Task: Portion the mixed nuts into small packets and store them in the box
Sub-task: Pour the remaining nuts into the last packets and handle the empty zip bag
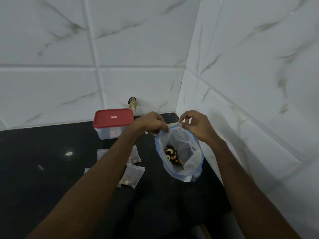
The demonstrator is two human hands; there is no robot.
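Both hands, left (151, 123) and right (195, 125), pinch the open nut bag's (183, 152) rim above the desk (43, 169), beside the red-lidded box (113, 123).

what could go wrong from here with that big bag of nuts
1. The bag is held only at its rim, pinched by the left hand and right hand; a slip could let it flop and spill the nuts onto the counter.
2. The left forearm passes over the small packets and could sweep them aside.
3. The box has its lid on, and both hands are busy.
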